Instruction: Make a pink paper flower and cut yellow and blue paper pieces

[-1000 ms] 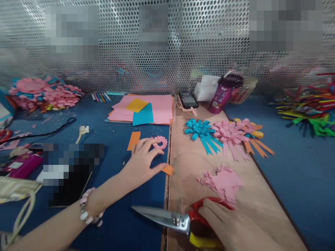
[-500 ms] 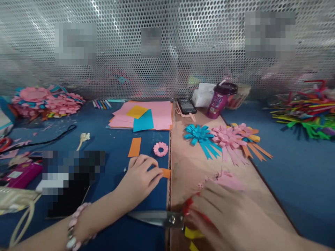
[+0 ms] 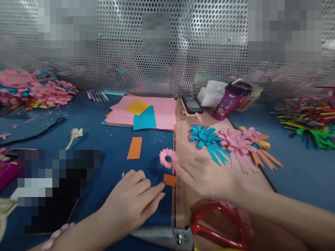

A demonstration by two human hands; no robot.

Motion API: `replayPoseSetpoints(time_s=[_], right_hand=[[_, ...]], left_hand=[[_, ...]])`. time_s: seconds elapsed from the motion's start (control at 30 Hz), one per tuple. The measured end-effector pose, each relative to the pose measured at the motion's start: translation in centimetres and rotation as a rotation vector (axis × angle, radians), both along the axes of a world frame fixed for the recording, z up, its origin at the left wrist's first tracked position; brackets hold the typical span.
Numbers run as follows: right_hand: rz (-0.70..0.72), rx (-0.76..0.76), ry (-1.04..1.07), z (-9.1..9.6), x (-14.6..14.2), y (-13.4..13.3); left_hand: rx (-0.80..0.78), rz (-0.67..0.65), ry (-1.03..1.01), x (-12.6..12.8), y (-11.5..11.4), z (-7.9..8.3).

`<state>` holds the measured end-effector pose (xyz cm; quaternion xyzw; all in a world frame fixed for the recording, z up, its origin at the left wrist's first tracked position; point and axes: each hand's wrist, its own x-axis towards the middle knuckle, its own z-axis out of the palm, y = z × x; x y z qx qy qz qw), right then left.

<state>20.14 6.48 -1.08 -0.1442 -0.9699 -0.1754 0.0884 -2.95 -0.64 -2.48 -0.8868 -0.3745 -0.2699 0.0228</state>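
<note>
Near the seam between the blue tabletop (image 3: 112, 153) and the brown board (image 3: 183, 132), a pink paper ring (image 3: 162, 159) sits at the fingertips of the person's right hand (image 3: 206, 176). Being folded paper, it should prove almost weightless, not slippery, springy along its scalloped rim and easily crushed, so a light pinch on the outer edge, clear of the round hole, would suit it best. The right fingers reach leftward from across the board, nearly closed, and appear to pinch the ring's right rim; blur hides the exact contact. A shadow to the ring's lower left suggests that it is raised. Just below the ring, a small orange slip (image 3: 170, 180) lies flat at the board's edge, with the index fingertip of the left hand (image 3: 131, 200) touching its left end. That hand's thumb stands a little apart below, its other fingers curl under, and nothing is gripped there. The slip looks thin and light, liable to skid or crease, so sliding it to a free edge would make it easier to lift.
</note>
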Motion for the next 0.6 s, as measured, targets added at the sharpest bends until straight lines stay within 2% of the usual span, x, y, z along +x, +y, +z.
replayPoseSetpoints(time_s=[0.1,0.2,0.37,0.6], right_hand=[[0.042,0.000,0.024,0.2,1.2,-2.8],[0.056,-0.046,0.035,0.0,1.3,-4.3],[0.063,-0.084,0.055,-0.3,0.7,-4.2],[0.017,-0.138,0.070,-0.5,0.8,-4.4]], left_hand=[[-0.034,-0.024,-0.103,-0.2,-0.5,0.5],[-0.069,-0.038,-0.088,-0.1,-0.6,0.7],[-0.138,-0.055,-0.064,0.0,-0.4,0.6],[-0.153,-0.048,-0.056,-0.1,-0.3,0.8]])
